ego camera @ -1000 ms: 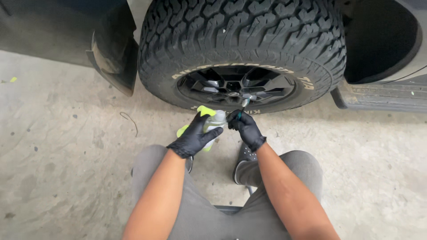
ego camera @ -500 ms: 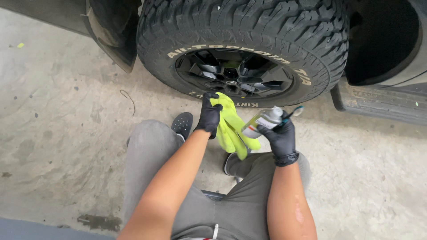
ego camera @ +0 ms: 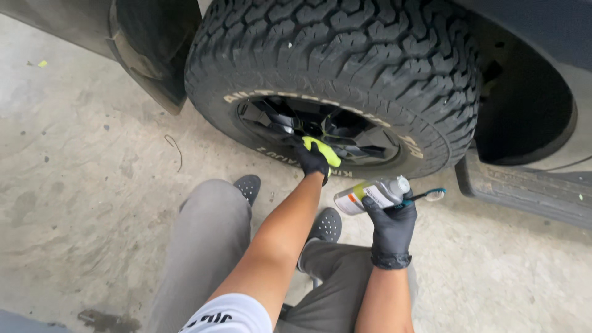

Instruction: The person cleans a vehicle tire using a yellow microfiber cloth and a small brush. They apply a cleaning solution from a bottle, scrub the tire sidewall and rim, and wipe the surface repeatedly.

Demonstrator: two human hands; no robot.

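My left hand [ego camera: 310, 159], in a black glove, presses a yellow-green cloth [ego camera: 325, 151] against the lower part of a black wheel rim [ego camera: 320, 126]. The rim sits inside a large knobby tyre [ego camera: 345, 55]. My right hand [ego camera: 390, 223], also black-gloved, is lower and to the right, clear of the tyre. It grips a grey bottle [ego camera: 370, 194] lying sideways and a small brush [ego camera: 425, 196] with a blue handle and white bristles that points right.
I squat on a concrete floor [ego camera: 80, 185] in grey trousers and black perforated shoes [ego camera: 248, 187]. A mud flap [ego camera: 151, 55] hangs left of the tyre. The dark wheel arch [ego camera: 524, 111] and a step bar [ego camera: 530, 191] lie to the right.
My left hand has carried the cloth forward from in front of my knees onto the rim. My right hand with bottle and brush has dropped slightly, staying to the right.
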